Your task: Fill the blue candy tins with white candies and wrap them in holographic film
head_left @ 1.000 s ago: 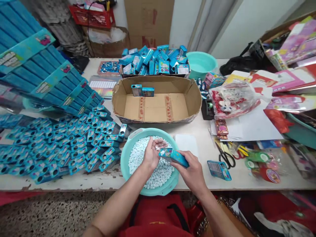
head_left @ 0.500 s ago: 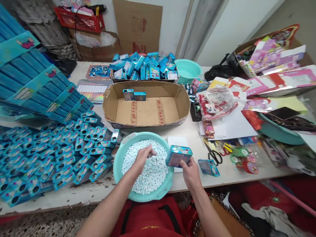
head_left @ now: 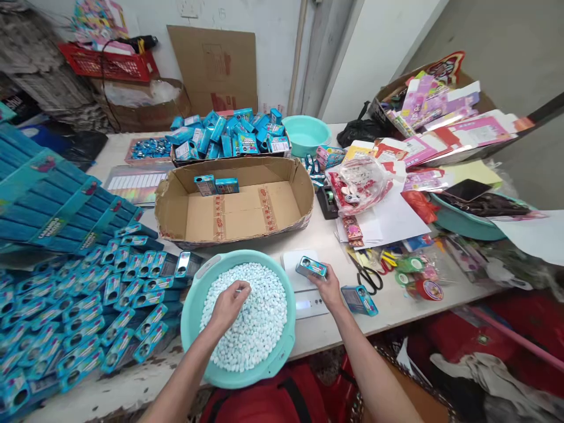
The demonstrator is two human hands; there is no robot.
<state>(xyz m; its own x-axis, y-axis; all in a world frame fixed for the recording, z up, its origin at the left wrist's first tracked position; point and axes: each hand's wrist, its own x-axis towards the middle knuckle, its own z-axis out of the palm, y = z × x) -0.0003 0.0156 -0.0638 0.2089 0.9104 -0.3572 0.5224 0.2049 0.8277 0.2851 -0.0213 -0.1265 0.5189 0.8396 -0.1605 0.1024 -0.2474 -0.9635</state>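
My left hand hovers over a turquoise basin filled with small pale blue-white candies. Its fingers are pinched together, and whatever may be between them is hidden. In my right hand is a small blue candy box, gripped at its near side over a white digital scale with a lit display. A round dark opening shows on the box's upper face. I cannot tell whether the box touches the scale. Another blue box lies just right of my right wrist.
Many blue boxes with round holes stand packed at the left. Behind the basin is a cardboard tray holding two boxes, and beyond it a heap of blue boxes. Black scissors and tape rolls lie at the right.
My right hand has brought the box over the scale and tilted it, so its holed face shows. My left hand's fingers have drawn together above the candies. The view has shifted right.
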